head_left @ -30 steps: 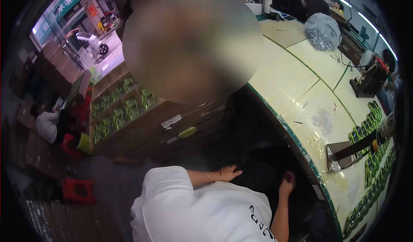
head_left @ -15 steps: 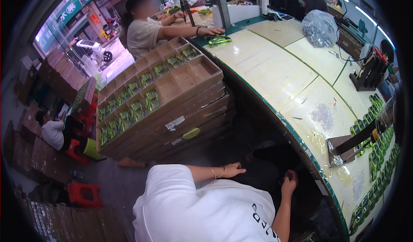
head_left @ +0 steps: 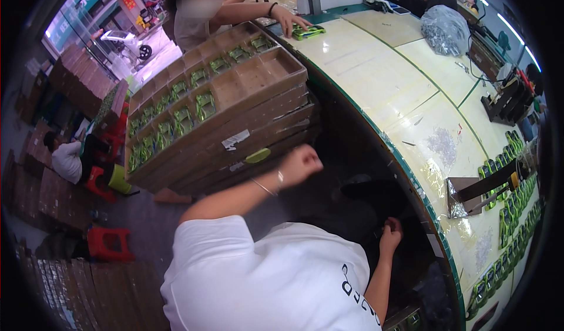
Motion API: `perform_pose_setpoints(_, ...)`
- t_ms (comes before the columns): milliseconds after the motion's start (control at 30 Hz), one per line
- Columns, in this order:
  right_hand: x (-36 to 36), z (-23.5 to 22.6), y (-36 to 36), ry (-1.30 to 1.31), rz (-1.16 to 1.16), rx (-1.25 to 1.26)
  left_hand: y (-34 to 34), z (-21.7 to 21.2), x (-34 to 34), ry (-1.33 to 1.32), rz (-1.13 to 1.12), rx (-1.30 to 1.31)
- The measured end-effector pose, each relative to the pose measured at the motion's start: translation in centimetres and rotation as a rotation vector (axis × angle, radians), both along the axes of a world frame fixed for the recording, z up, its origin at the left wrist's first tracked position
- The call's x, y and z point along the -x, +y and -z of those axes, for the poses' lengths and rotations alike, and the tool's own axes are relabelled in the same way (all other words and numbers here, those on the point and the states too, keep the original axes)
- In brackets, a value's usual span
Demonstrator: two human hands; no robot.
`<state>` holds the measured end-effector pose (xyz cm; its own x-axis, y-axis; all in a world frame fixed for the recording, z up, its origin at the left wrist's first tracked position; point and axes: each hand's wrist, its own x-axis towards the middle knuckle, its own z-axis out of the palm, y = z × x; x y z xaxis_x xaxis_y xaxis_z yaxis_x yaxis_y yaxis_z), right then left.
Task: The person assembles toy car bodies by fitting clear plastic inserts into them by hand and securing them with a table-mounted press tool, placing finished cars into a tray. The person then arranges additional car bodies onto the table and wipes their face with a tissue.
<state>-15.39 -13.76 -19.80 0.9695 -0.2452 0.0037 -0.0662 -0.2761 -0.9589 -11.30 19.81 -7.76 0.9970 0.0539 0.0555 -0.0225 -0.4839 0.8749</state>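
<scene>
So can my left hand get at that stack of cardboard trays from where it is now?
Probably yes. The left hand, closed in a fist, is raised close beside the lower front of the stack of cardboard trays, and nothing shows between them. The top tray's green pieces sit farther up and back.

A packing workshop: stacked cardboard trays (head_left: pixel 217 104) beside a worktable (head_left: pixel 376 78).

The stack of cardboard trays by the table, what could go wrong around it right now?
1. The left hand is raised in a fist right beside the stack of cardboard trays; a bump might shift the upper trays and spill the green packets.
2. The right hand works in the dark space under the table edge, where little can be seen, so it could catch on something.
</scene>
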Motion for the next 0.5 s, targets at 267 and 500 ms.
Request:
perform_pose_setpoints(267, -0.2, 0.9, -0.7, 0.015, -0.01, 0.036, 21.2, -11.1, -2.2, -0.195, -0.794, -0.9)
perform_pose_setpoints(500, 0.0, -0.4, -0.4, 0.098, -0.022, 0.055, 22.3, -8.8, -1.0, 0.275, -0.831, -1.061)
